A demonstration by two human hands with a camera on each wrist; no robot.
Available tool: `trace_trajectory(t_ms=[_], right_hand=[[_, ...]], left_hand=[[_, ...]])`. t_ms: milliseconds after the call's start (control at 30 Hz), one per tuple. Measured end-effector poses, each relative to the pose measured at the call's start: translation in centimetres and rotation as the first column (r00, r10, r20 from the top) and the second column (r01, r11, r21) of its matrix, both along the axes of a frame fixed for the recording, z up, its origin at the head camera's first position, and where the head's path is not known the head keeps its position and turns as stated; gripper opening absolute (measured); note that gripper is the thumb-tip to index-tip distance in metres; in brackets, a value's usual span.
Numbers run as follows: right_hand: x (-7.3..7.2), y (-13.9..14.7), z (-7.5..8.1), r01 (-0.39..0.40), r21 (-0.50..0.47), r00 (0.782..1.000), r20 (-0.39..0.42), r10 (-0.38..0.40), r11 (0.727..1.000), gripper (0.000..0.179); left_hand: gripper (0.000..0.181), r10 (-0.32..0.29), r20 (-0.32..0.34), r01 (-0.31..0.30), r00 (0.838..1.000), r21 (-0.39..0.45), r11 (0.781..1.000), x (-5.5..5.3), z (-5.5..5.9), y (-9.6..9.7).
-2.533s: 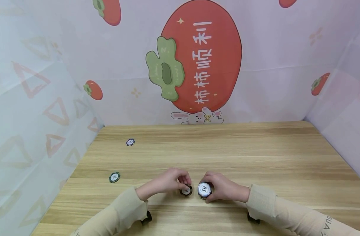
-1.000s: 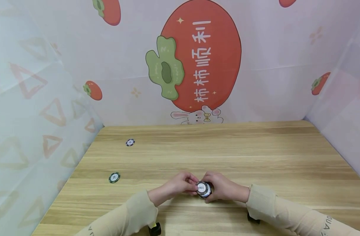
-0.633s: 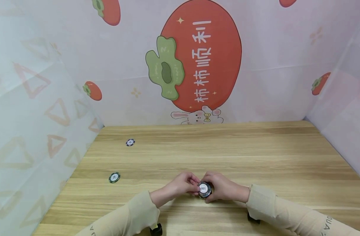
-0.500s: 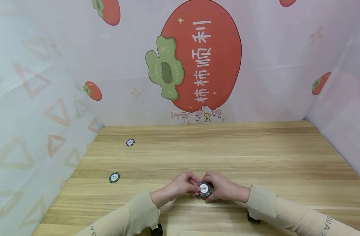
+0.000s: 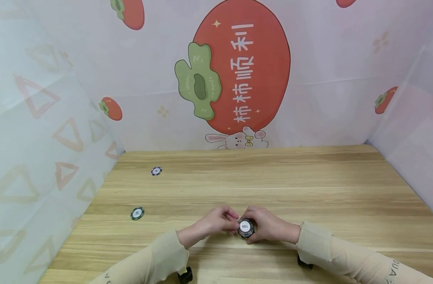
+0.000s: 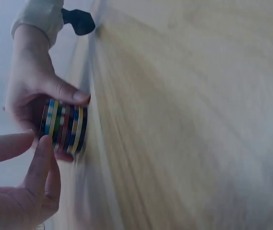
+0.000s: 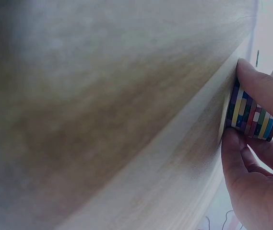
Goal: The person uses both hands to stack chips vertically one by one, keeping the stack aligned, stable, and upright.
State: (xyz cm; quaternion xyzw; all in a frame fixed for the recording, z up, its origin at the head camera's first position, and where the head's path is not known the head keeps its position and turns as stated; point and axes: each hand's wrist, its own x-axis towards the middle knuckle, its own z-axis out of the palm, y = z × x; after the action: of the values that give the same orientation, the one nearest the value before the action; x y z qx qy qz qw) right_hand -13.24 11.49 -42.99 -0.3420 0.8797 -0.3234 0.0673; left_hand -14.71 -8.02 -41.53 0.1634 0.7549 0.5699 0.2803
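In the head view, a stack of poker chips (image 5: 246, 227) stands on the wooden table in front of me, topped by a black chip marked 100. My right hand (image 5: 267, 225) grips the stack from the right, thumb on the near side and fingers on the far side. Several coloured edges of the stacked chips (image 6: 64, 127) show in the left wrist view. My left hand (image 5: 214, 221) is at the stack's left side, fingertips beside the top chip, thumb and index finger slightly apart with nothing between them.
Two single chips lie flat at the left of the wooden table (image 5: 308, 185): a green one (image 5: 137, 213) marked 20 and a dark one (image 5: 156, 171) farther back. A printed cloth wall (image 5: 326, 110) borders the table's far edge, with pale side walls at left and right.
My left hand carried the black 100 chip from the table onto the stack, lined it up, then let go and drew back slightly left. My right hand kept holding the stack.
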Motion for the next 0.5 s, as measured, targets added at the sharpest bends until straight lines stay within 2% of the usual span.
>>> trace_trajectory(t_ms=[100,167,300,367,500], right_hand=[[0.0,0.0,0.1,-0.003,-0.003,1.000,-0.002,0.003,1.000,0.040],[0.0,0.0,0.0,-0.004,-0.004,1.000,-0.005,0.004,1.000,0.040],[0.1,0.0,-0.1,-0.002,-0.004,1.000,-0.012,0.002,1.000,0.040],[0.1,0.0,-0.1,-0.002,-0.003,1.000,-0.017,0.001,1.000,0.040],[0.1,0.0,-0.1,0.000,0.004,1.000,-0.023,0.000,1.000,0.040]], left_hand=[[0.021,-0.039,-0.079,0.034,0.996,-0.063,0.997,-0.6,0.2,-0.9],[0.019,-0.080,-0.144,0.063,0.986,-0.122,0.991,-1.1,0.3,-1.6],[0.016,-0.171,-0.288,0.100,0.942,-0.246,0.964,-2.2,0.6,-3.0],[0.015,-0.189,-0.343,0.089,0.920,-0.286,0.954,-2.8,0.8,-3.8],[0.015,-0.198,-0.408,0.052,0.891,-0.343,0.938,-4.1,1.5,-5.1]])
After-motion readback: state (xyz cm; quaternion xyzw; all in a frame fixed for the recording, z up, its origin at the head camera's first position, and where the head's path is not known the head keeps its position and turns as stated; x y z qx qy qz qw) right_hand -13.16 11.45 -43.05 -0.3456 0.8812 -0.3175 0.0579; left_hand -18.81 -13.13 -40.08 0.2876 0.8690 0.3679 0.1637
